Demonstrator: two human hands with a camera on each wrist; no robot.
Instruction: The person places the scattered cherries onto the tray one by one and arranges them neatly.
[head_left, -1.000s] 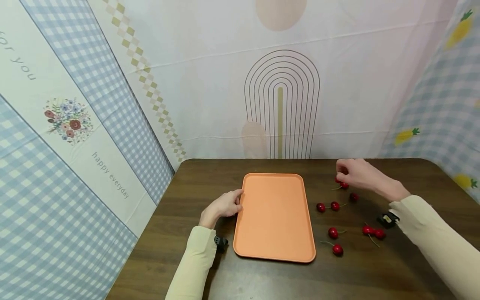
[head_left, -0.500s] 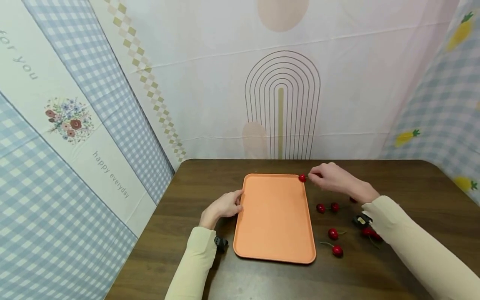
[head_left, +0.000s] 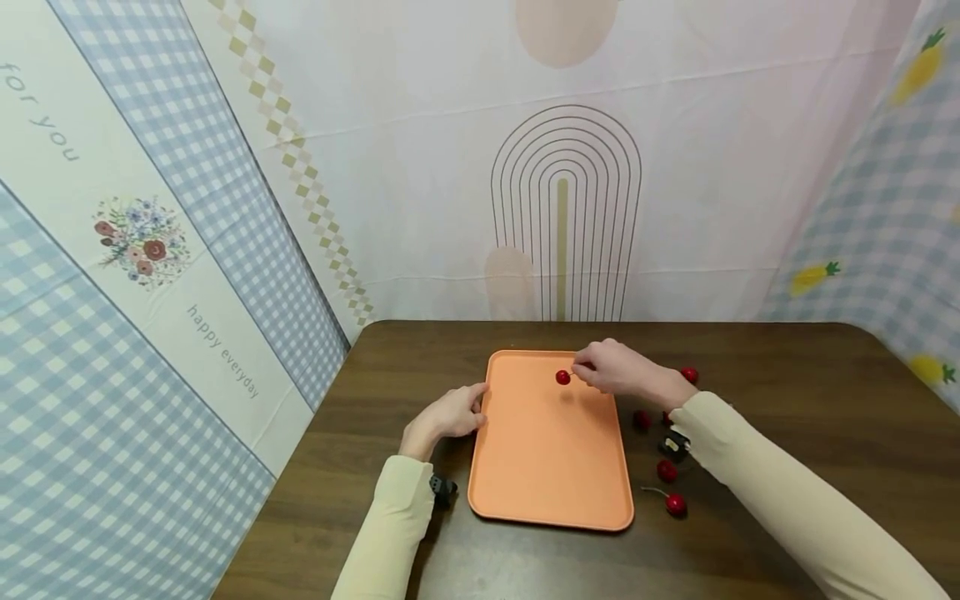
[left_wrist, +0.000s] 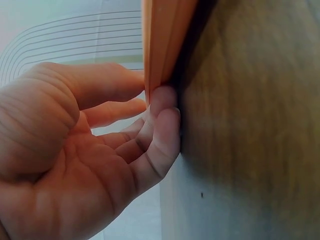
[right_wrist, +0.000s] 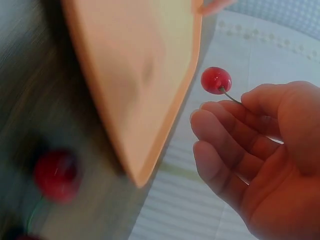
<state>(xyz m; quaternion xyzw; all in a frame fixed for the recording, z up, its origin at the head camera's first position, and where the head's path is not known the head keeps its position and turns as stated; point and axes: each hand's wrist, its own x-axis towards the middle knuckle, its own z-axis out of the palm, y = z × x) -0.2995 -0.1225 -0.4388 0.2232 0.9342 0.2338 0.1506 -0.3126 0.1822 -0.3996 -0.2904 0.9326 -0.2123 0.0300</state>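
The right hand's (head_left: 609,367) grip pinches a cherry (head_left: 562,377) by its stem (right_wrist: 230,97), over the tray (head_left: 551,467) toward twelve o'clock. The left hand (head_left: 448,412) holds the tray's edge at ten o'clock. The cherry looks light, smooth, perhaps slippery; its stem seems the surest hold.

right grip (right_wrist: 262,160): cherry (right_wrist: 215,79) pinched by stem (right_wrist: 232,97) | orange tray (right_wrist: 120,55) | blurred cherry (right_wrist: 56,176)

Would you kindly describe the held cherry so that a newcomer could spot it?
On the brown table lies an orange tray. Above its far right part, the right hand pinches a stem with the red cherry at its end. Unlike the other cherries, it is held off the table.
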